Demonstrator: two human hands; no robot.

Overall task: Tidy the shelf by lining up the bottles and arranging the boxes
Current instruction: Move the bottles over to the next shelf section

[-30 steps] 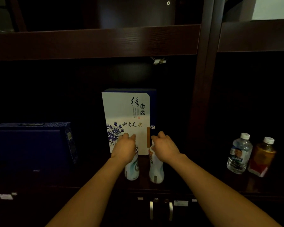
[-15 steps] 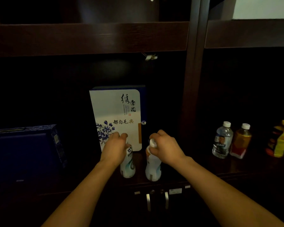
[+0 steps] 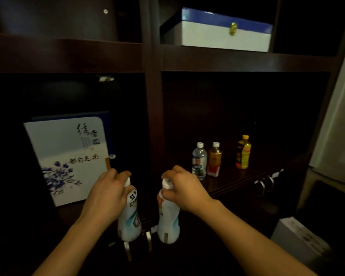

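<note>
My left hand (image 3: 108, 194) grips the neck of a white bottle with a teal label (image 3: 130, 222). My right hand (image 3: 182, 188) grips the top of a second white bottle with an orange mark (image 3: 168, 222). Both bottles hang upright side by side, in front of the shelf's front edge over the cabinet handles. In the left bay a white box with blue flowers and black writing (image 3: 68, 158) stands upright. In the right bay stand a clear water bottle (image 3: 199, 161), an amber tea bottle (image 3: 214, 159) and a yellow-labelled bottle (image 3: 243, 152).
A dark wooden post (image 3: 150, 96) divides the two bays. On the upper right shelf lies a white box with a blue lid and a gold clasp (image 3: 225, 36). Metal door handles (image 3: 264, 185) line the cabinet below. A white carton (image 3: 299, 240) sits low right, beside a pale wall (image 3: 339, 116).
Both hands have pulled the two white bottles off the left bay toward me and to the right. My view has swung right, and the upper box and the carton have come into sight.
</note>
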